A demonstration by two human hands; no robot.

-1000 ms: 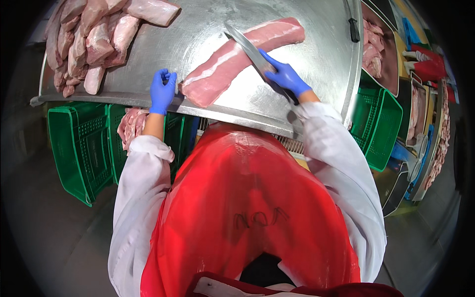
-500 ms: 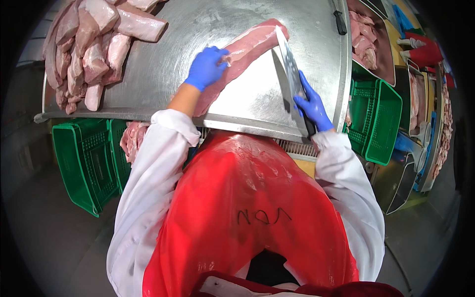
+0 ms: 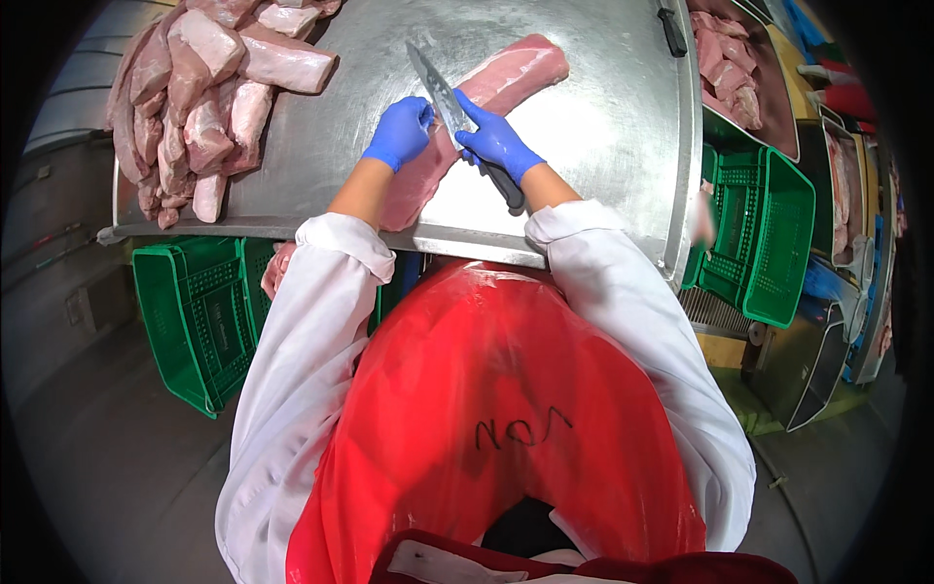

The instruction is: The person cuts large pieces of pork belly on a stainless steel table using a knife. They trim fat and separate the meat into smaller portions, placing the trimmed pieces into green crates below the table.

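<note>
Head view: gripping knife in right hand, fingers clamped on it, blade slanting over pink meat slab. Left hand at slab's left edge, fingers curled; cannot tell if pinching meat. Slab: 1, long, diagonal on metal table.

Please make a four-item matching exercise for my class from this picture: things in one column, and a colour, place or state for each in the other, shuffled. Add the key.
Things
1. Knife
2. Meat pile
3. Apron
4. Crates

Descriptions
A. Green
B. Heaped at the left of the metal table
C. Gripped in the right hand
D. Red

Right pairs: 1-C, 2-B, 3-D, 4-A
</note>
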